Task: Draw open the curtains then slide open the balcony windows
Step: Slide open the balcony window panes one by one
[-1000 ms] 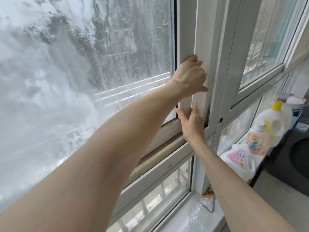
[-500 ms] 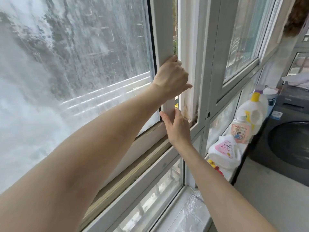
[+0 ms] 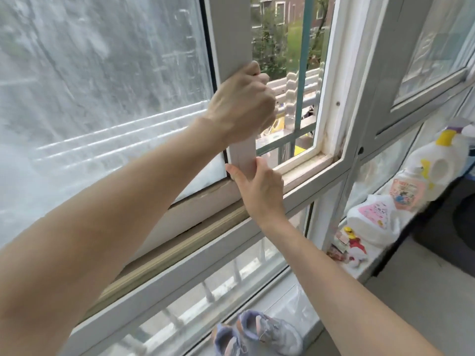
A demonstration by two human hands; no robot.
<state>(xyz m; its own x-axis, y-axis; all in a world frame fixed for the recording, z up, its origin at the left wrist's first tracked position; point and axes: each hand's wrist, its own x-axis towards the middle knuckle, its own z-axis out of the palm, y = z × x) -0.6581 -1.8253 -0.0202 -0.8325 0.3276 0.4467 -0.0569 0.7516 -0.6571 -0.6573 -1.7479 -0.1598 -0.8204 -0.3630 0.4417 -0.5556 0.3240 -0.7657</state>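
Indoors, left hand (image 3: 241, 106) grips window sash (image 3: 231, 34), right hand (image 3: 261, 191) clasps it lower; bottles (image 3: 374, 219) on ledge (image 3: 366, 269).

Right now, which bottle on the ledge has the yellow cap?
The tall white jug; the small pink-labelled bottle and the squat white one in front show none.

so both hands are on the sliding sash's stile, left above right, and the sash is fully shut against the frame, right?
No, it is not shut. The head view shows the sliding sash standing apart from the frame, an open gap between them showing the railing outside. Left hand does grip the stile above the right hand.
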